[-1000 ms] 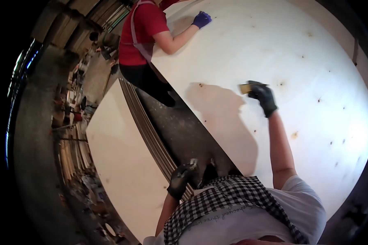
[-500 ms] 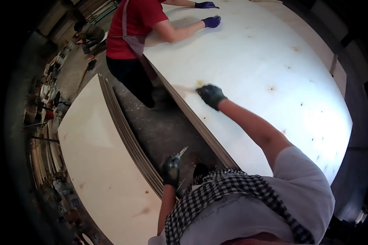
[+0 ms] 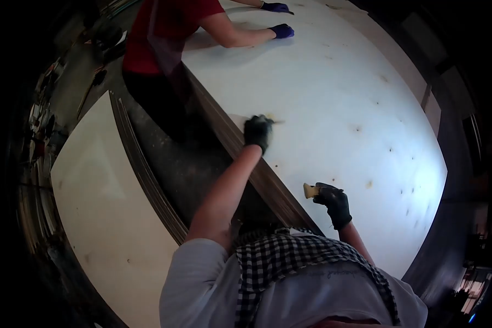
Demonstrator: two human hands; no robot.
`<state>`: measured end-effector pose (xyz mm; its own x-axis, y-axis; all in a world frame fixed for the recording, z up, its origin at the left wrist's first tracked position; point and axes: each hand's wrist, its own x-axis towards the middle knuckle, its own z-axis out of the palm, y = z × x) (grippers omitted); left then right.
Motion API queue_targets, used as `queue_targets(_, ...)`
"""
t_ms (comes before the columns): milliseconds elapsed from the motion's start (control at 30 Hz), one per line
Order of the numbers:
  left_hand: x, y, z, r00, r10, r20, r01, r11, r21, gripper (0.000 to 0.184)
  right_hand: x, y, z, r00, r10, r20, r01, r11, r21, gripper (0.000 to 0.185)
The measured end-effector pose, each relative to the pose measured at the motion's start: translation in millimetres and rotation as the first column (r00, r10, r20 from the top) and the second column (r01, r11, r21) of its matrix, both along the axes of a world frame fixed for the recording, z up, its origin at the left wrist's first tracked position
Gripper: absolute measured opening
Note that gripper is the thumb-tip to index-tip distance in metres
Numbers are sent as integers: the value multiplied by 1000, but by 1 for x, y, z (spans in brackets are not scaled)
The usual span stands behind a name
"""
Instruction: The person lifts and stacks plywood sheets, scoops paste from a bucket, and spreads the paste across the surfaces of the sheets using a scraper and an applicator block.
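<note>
In a dark glove, my left hand (image 3: 258,133) is closed over the near-left part of a pale plywood sheet (image 3: 317,98). A thin-bladed hand tool (image 3: 277,122) sticks out of it to the right, by a yellowish knot; motion blurs it, so its exact kind is unclear. My right hand (image 3: 336,203), also dark-gloved, grips a small tan block (image 3: 311,190) above the same sheet, nearer to my body. I cannot tell whether the block touches the wood.
A co-worker in a red top (image 3: 169,33) leans over the sheet's far left, purple-gloved hands (image 3: 282,31) on it. A second plywood stack (image 3: 109,202) stands left across a narrow floor gap (image 3: 164,147). Another person (image 3: 106,41) is farther back.
My left hand has swung up from the floor gap onto the sheet with its tool. My right hand has drawn back toward my body, showing the tan block. The view has shifted right and darkened.
</note>
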<state>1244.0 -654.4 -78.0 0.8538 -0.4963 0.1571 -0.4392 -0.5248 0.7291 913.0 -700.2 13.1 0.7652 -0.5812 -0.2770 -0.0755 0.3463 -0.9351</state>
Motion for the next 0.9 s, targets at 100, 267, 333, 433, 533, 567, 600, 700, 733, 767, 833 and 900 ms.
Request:
queue_targets(100, -118, 65, 19, 822, -535, 196, 522, 845, 118, 14, 2, -8, 0, 998, 47, -34, -56, 939, -340, 22)
queue_targets(267, -231, 175, 8, 843, -467, -266, 475, 879, -39, 13, 16, -31, -8, 930, 362, -70, -164, 235, -958, 38)
queue_targets(333, -263, 197, 5, 940, -143, -309, 166, 985, 48, 15, 15, -29, -8, 879, 474, -57, -285, 426, -859, 35)
queue_targets(433, -333, 213, 52, 973, 158, -171, -170, 984, -56, 20, 17, -24, 25, 701, 711, -61, -276, 191, -942, 29)
queue_targets(533, -411, 208, 114, 771, 249, -586, -432, 881, -194, 29, 8, -15, 27, 485, 871, -77, -348, 112, -931, 27)
queue_targets(567, -440, 206, 120, 647, 241, -723, -555, 799, -230, 32, -2, -11, 22, 415, 906, -79, -377, 92, -922, 26)
queue_targets(600, -468, 209, 117, 477, 164, -864, -699, 666, -260, 35, -17, 4, 20, 399, 916, 34, -640, 305, -705, 23)
queue_targets(700, -547, 210, 134, 443, -106, -890, -851, 264, -454, 44, -79, 57, 39, 326, 914, 241, -858, 393, -330, 15)
queue_targets(733, -561, 227, 151, 509, -144, -849, -840, 130, -526, 47, -81, 112, 64, 173, 963, 208, -717, 268, -644, 14)
queue_targets(767, -575, 245, 161, 579, -179, -795, -809, -6, -588, 50, -96, 119, 68, 34, 989, 146, -472, 145, -870, 13)
queue_targets(833, -594, 257, 177, 623, -250, -741, -782, -199, -590, 51, -119, 138, 53, -20, 993, 120, -267, 110, -957, 16)
queue_targets(900, -622, 284, 172, 692, -221, -687, -694, -466, -549, 50, -155, 185, 91, -97, 993, 68, -274, 39, -961, 25)
